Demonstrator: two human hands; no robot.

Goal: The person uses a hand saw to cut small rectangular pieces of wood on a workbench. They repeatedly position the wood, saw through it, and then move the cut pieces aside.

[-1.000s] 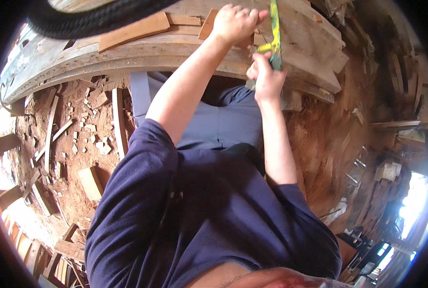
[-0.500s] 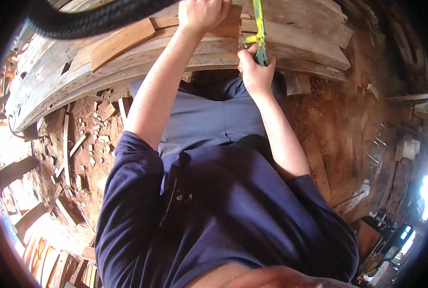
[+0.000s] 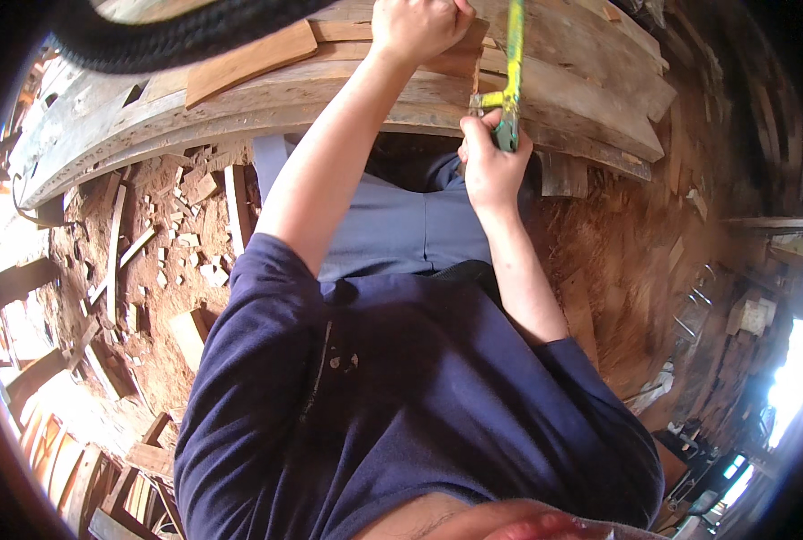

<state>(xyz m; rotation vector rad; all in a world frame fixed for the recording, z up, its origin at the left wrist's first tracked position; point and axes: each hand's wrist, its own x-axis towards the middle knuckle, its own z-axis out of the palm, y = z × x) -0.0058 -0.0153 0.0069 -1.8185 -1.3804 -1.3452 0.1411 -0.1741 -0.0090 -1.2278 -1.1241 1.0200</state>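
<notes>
My right hand (image 3: 494,166) is closed round the dark green handle of a hacksaw (image 3: 514,67) with a worn yellow frame. The saw points away from me, over the near edge of a plank bench (image 3: 590,108). Its thin blade side runs along the right end of a brown wooden board (image 3: 460,59). My left hand (image 3: 419,27) has its fingers curled and bears down on that board, just left of the saw. The upper edge of the picture cuts off part of this hand, and the saw's far end is out of sight.
A loose plank (image 3: 250,63) lies on the bench at left. A black braided hose (image 3: 194,36) crosses the upper left. Small wood offcuts (image 3: 185,241) and sticks litter the dirt floor at left. Timber pieces (image 3: 149,459) stand at the lower left, and tools lie at the lower right.
My right hand has drawn the saw toward me. The left hand stays on the board. The whole view has shifted a little, so bench and hands appear farther right.
</notes>
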